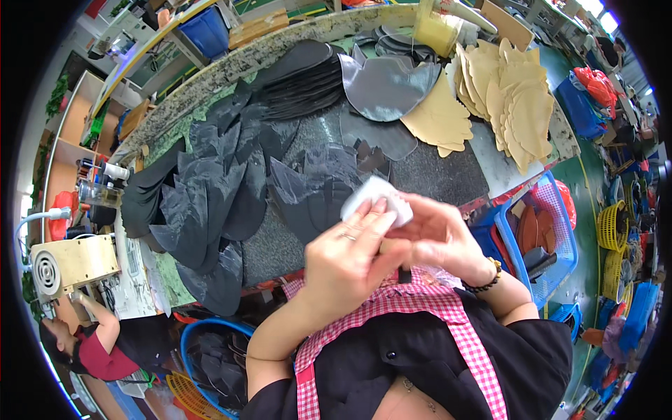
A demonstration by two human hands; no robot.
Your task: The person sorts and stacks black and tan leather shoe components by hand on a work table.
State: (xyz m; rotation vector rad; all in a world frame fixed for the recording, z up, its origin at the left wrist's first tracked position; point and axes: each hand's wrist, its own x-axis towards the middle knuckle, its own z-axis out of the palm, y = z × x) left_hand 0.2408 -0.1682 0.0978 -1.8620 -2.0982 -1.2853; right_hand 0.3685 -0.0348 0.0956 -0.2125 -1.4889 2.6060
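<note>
My left hand (347, 253) is closed on a small white pad (376, 198), which looks like folded cloth, above the near side of the worktable. Beside it, my right hand (444, 236) is half cupped with the fingers apart; its thumb is close to the left thumb, and some fingertips are hidden behind the pad. Just beyond the hands lie overlapping black cut pieces (311, 183) with jagged ends and greyish smears. More such dark pieces (199, 189) spread to the left. A shiny grey piece (389, 87) and a beige scalloped piece (442, 119) lie farther back.
A stack of beige pieces (514, 94) lies at the back right, near a yellowish container (435, 29). Stacked black pieces (301, 80) are at the back. A blue basket (568, 255) stands right, a blue tub (187, 343) lower left. Another person (105, 350) is at far left.
</note>
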